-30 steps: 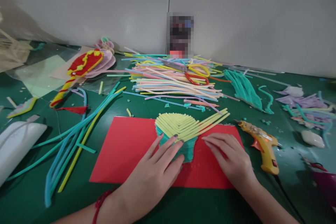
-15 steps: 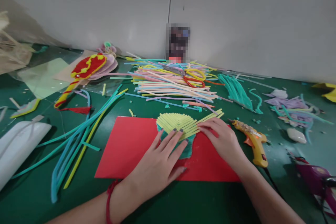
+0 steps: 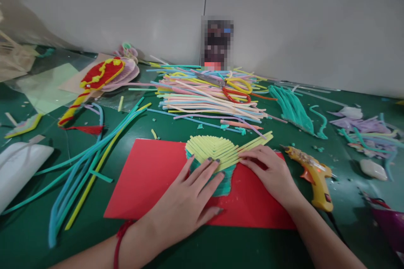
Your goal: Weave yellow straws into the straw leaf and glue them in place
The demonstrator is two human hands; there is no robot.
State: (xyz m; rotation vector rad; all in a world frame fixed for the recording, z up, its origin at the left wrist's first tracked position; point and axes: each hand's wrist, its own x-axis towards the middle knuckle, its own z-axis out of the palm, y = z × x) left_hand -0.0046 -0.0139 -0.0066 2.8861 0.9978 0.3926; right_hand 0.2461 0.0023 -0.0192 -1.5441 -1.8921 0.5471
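Note:
A red sheet (image 3: 142, 176) lies on the green table, bearing a teal piece (image 3: 224, 185) partly covered by rows of yellow-green strips (image 3: 208, 145). Spread over the lower edge of these strips is my left hand (image 3: 189, 193), its fingers apart and fingertips resting on the piece. My right hand (image 3: 271, 170) pinches the yellow-green strips at the right side of the piece, where their loose ends stick out up and to the right beyond the fingers.
Behind the sheet lies a pile of coloured strips (image 3: 208, 105) with scissors (image 3: 238, 92) on top. A yellow glue gun (image 3: 315, 172) is at right. Long teal and yellow strips (image 3: 104, 155), a red and yellow fan-shaped piece (image 3: 102, 73) and a white object (image 3: 23, 164) are at left.
The camera view has shifted slightly, so things at the sides sit farther outward. Both hands keep nearly the same places on the strips.

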